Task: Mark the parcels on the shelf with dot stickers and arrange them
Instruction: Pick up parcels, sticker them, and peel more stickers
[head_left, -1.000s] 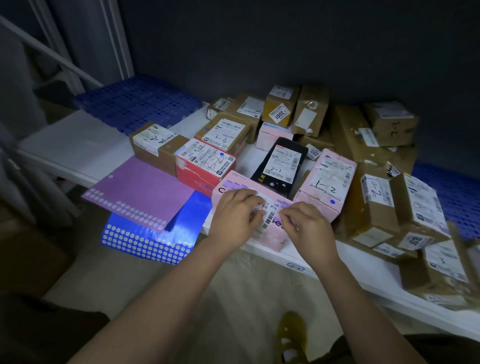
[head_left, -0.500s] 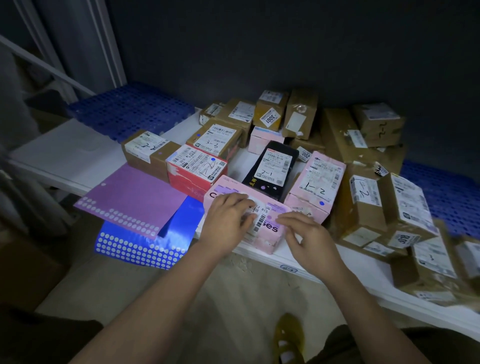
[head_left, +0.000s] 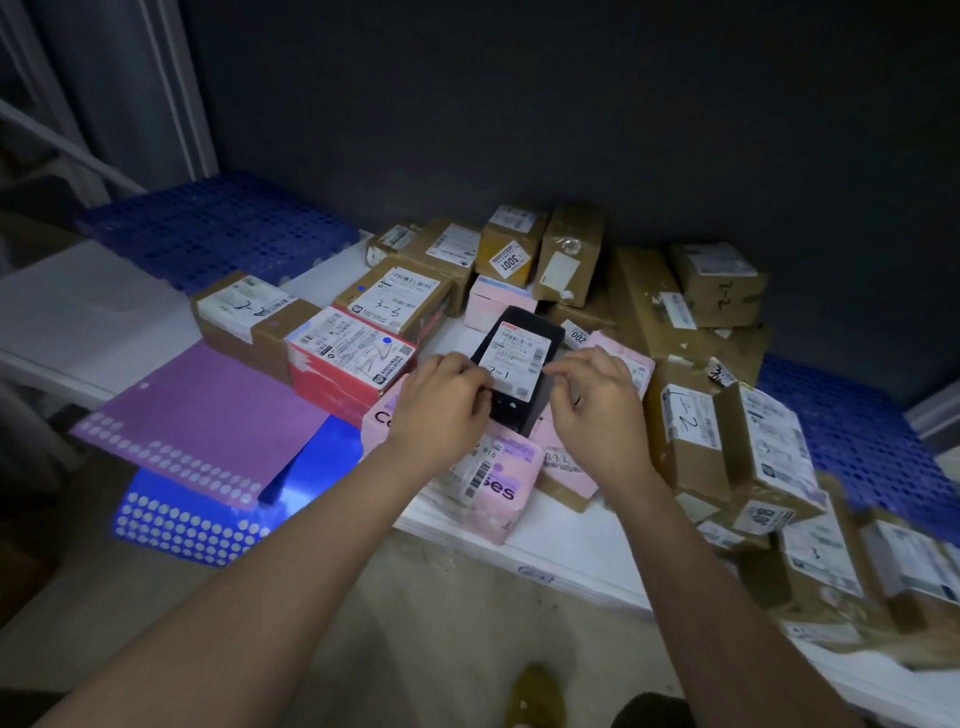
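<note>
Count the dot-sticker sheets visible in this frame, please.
2. The purple sheet lies at the shelf's front left edge beside the red parcel. The blue sheet lies partly beneath it, hanging off the front. More could be hidden underneath.

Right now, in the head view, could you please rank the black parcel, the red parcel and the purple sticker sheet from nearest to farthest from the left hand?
1. Black parcel: at the left hand's fingers, just to its right.
2. Red parcel: on the hand's left, a short gap away.
3. Purple sticker sheet: farther left, overhanging the shelf's front edge.
</note>
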